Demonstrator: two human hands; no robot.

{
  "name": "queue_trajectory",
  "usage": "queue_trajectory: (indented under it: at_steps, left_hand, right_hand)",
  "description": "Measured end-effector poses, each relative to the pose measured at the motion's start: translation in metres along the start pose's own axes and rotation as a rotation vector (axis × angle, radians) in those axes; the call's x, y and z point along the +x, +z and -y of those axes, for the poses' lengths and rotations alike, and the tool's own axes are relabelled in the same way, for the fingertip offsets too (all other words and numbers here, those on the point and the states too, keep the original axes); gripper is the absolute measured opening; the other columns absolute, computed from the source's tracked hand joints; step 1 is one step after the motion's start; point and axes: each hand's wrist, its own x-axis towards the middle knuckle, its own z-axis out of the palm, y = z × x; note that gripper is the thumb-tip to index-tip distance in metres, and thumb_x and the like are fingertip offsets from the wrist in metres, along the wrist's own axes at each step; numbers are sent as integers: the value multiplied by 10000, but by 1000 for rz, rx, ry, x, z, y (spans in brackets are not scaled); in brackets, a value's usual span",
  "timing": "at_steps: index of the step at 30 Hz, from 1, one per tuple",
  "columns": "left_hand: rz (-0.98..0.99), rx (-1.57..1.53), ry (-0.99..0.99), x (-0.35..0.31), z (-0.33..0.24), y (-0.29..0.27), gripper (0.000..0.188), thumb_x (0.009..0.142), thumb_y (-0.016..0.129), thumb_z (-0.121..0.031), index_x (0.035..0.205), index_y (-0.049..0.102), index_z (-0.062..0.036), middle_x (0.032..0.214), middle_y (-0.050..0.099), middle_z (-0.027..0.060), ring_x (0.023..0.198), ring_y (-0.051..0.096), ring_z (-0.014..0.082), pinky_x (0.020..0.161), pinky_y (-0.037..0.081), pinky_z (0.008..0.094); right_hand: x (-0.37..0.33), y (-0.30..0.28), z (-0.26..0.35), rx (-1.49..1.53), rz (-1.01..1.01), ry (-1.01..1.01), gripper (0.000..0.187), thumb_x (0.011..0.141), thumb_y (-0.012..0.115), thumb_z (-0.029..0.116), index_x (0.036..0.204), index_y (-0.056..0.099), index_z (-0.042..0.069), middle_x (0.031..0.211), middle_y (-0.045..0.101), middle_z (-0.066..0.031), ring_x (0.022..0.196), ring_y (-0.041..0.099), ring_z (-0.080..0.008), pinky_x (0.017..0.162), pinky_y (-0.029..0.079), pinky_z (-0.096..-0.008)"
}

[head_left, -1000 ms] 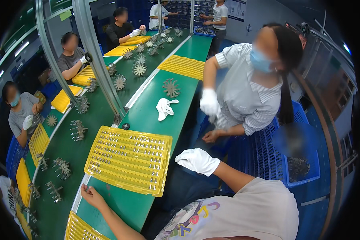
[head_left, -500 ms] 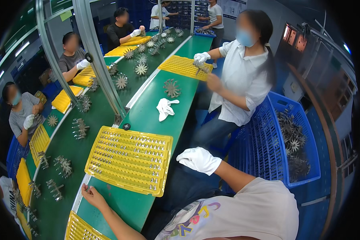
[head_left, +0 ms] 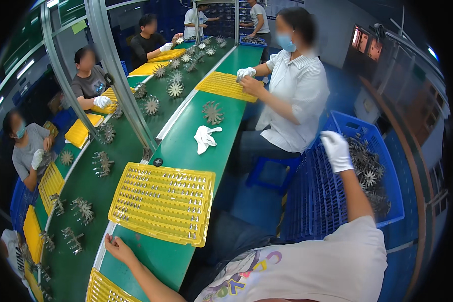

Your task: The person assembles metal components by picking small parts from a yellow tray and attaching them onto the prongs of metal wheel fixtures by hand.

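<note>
My right hand (head_left: 336, 151), in a white glove, is raised over the near-left rim of a blue crate (head_left: 314, 194). Its fingers look loosely spread, and nothing shows in them. In the crate lie many grey metal star-shaped parts (head_left: 370, 177) with radiating arms. Bare, my left hand (head_left: 119, 250) rests at the green bench's edge strip, below a yellow tray. Its fingers are curled in around something small and dark that I cannot make out. The yellow tray (head_left: 158, 232) holds rows of small shiny metal pins, with bare slots through its middle.
On the green bench (head_left: 178, 146) lie a white glove (head_left: 205, 139) and a star-shaped part (head_left: 213, 112). Another yellow tray (head_left: 105, 289) sits at lower left. A masked co-worker (head_left: 292, 85) works ahead at a tray, beside a blue stool (head_left: 272, 173). A metal post (head_left: 123, 75) stands left.
My right hand has swung from beside the tray to the right, over the crate. My left hand's fingers have curled in more. The co-worker ahead has brought both hands together over their tray.
</note>
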Motion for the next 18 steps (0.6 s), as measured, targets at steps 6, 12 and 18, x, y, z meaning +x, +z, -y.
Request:
queue_trajectory:
  at_steps: [6,12,18]
  left_hand:
    - [18,21,43,6,-10,-1,433,988,568,-59,1418,557,-5,1291,577,125,937,563,165,837,500,325]
    - [31,93,25,27,39,-9,431,977,581,-66,1387,571,67,1294,618,203,1087,619,274,913,520,373]
    - [116,266,103,14,-1,32,416,986,574,-96,1380,599,34,1224,642,165,999,636,263,867,530,385]
  right_hand:
    - [-113,-123,-249,-526,-100,706,298,997,584,188,1228,718,57,1185,737,-188,1139,689,-362,1014,514,-411]
    - [-191,-185,-341,-864,757,835,360,771,662,141,1081,771,-6,1224,690,-266,1194,658,-443,975,551,-482]
    - [-260,-170,-348,-723,846,1012,358,834,739,229,1128,768,27,1185,717,-259,1169,678,-416,965,539,-473]
